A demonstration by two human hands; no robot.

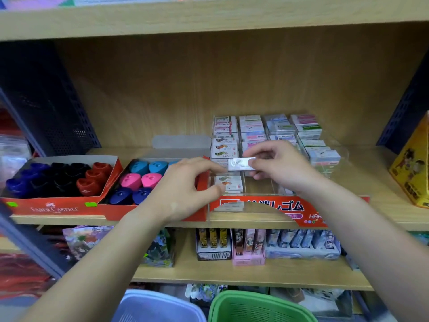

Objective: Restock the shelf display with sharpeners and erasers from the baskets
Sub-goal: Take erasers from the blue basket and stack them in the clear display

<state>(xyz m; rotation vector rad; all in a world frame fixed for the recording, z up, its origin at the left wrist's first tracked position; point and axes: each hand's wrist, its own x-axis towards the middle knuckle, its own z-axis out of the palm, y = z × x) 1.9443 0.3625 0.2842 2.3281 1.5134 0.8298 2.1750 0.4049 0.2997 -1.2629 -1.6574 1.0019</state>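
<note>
A white wrapped eraser (240, 164) hangs above the clear eraser display case (260, 206) on the middle shelf. My right hand (278, 166) pinches its right end and my left hand (185, 189) touches its left end with the fingertips. Rows of boxed erasers (253, 130) fill the case's back compartments; the front middle compartment looks bare. Left of the case stand two red boxes of sharpeners: blue, pink and navy ones (141, 177), and blue, black and red ones (60, 180).
A green basket (260, 305) and a pale blue basket (157, 305) sit on the floor below my arms. A yellow box (411, 168) stands at the shelf's right end, dark perforated panels (46, 101) flank the bay, and card packs (267, 245) line the lower shelf.
</note>
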